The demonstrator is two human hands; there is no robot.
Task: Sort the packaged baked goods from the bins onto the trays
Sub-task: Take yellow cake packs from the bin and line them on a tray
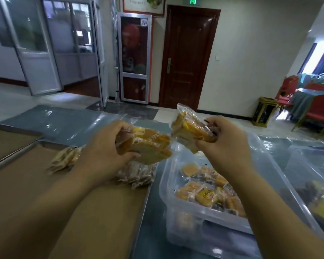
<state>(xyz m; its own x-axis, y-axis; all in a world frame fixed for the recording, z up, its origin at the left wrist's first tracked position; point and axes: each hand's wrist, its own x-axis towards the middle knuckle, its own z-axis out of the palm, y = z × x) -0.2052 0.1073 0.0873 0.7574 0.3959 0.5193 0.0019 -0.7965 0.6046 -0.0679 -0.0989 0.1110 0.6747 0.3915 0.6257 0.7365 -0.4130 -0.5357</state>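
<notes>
Nearest you on the right, the clear bin (pixel 194 230) holds a good layer of wrapped cakes (pixel 206 196), so most of the sorting looks to be ahead of you. On the near left, the paper-lined tray (pixel 36 193) carries only two small lots at its far end: a left heap (pixel 64 159) and a right heap (pixel 136 174) by the tray's right edge, below your left hand.

Above them, your left hand (pixel 101 152) has its fingers curled round a stack of packets (pixel 148 146). It may be two or three, but the blur makes the count unsure. Your right hand (pixel 226 144) pinches a single packet (pixel 189 128) between thumb and fingers. It is held over the far end of the clear bin, just beside the stack.

Farther left, only a corner of a second tray (pixel 6 143) shows. Farther right, a second bin (pixel 310 165) has something yellow inside and is yet to be emptied.
</notes>
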